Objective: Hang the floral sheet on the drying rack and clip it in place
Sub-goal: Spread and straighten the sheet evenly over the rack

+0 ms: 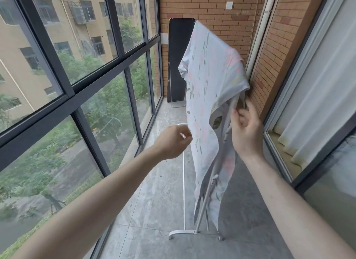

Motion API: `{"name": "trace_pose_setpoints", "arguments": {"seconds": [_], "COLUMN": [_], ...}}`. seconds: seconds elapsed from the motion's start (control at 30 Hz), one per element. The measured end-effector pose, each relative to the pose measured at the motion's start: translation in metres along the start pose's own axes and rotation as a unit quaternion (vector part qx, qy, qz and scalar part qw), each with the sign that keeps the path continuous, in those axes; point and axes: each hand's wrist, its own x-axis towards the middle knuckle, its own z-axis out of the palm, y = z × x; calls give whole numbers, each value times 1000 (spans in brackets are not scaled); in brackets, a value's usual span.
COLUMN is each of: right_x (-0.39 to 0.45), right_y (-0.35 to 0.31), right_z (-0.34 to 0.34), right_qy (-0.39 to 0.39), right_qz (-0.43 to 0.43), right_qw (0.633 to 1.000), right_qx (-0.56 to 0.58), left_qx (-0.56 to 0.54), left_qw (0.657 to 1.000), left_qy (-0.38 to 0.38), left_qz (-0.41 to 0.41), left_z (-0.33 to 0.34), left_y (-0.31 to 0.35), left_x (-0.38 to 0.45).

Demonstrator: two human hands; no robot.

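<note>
1. head view showed the floral sheet (208, 89) already draped over the top of the white drying rack (184, 191), hanging down both sides, bunched and uneven near the top right.
2. left hand (173, 141) was held just beside the sheet's left edge, fingers curled with thumb and forefinger pinched close; whether it held the hem or a small clip was too blurred to tell.
3. right hand (245, 129) was at the sheet's right side by the rack's slanted bar, fingers loosely curled near the cloth and the bar; i could not tell if it truly gripped either.
4. judged step: straightening the sheet on the rack before clipping. no clip was clearly visible.
5. to do it well, each hand would need a firm pinch on its own edge, then pull outward and down evenly so the folds near the top flatten and both sides hang to a similar length.
6. risk: pulling harder on one side could slide the sheet off the top bar, or tip the light rack on the tiled floor (163, 201).
7. clips would sit best over the top bar, where the cloth is doubled.
</note>
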Motion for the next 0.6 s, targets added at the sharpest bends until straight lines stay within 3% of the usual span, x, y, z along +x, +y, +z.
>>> {"name": "trace_pose_setpoints", "arguments": {"seconds": [0.17, 0.23, 0.4, 0.5, 0.6], "right_x": [-93, -124, -136, -120, -102], "right_y": [39, 49, 69, 88, 104], "right_z": [12, 28, 66, 93, 115], "right_qy": [108, 61, -198, -246, -244], "right_qz": [-36, -7, 95, 148, 210], "right_qw": [994, 998, 975, 957, 946], "right_qx": [6, 17, -32, -53, -44], "left_qx": [-15, -19, -30, -19, -13], "left_qw": [999, 999, 998, 996, 995], "left_qy": [14, 19, -13, -25, -40], "left_qz": [-26, -42, -57, -79, -95], "left_z": [-20, -22, -11, -3, 0], "left_y": [-44, -57, -69, -86, -106], "left_x": [-21, -20, -10, -5, -4]}}
